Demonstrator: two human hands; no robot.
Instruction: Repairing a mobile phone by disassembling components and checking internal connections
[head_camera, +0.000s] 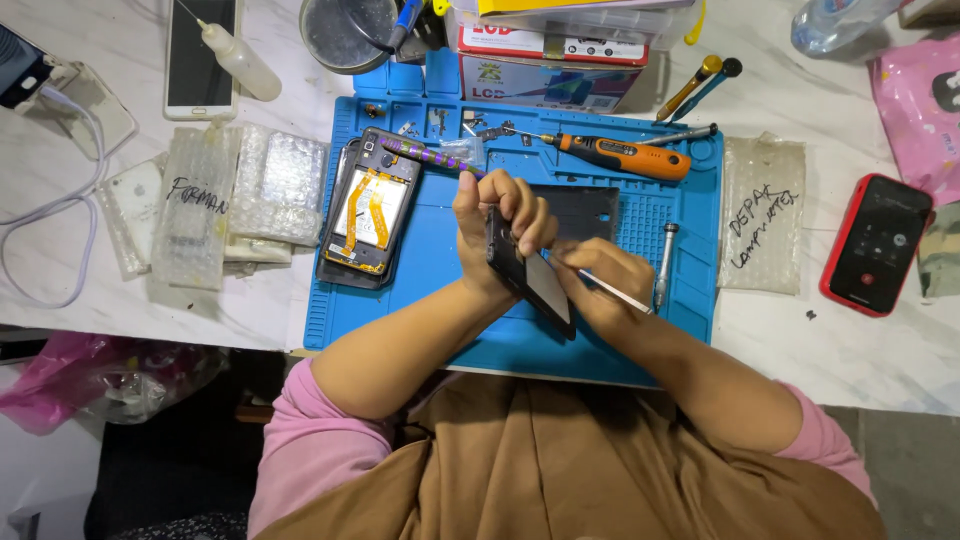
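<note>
The fingers (528, 215) of the left hand (497, 225) curl tight around a flat black phone part with a grey face (530, 275), holding it up on its edge above the blue rubber work mat (440, 260). The right hand (605, 280) pinches a thin white stick tool (620, 294) and its tip meets the part's side, but the thumb hides the exact spot. Both forearms reach up from pink sleeves and cross close together over the mat's near half. How the part looks underneath cannot be seen. Just left of the hands lies an opened black phone with orange strips inside (366, 212). Farther back on the mat rests an orange and black electric screwdriver (620, 157). Off the mat, a red phone with a dark screen (877, 244) lies to the right, and bubble wrap bags (235, 200) sit on the left. Boxes at the far edge are cut off.
</note>
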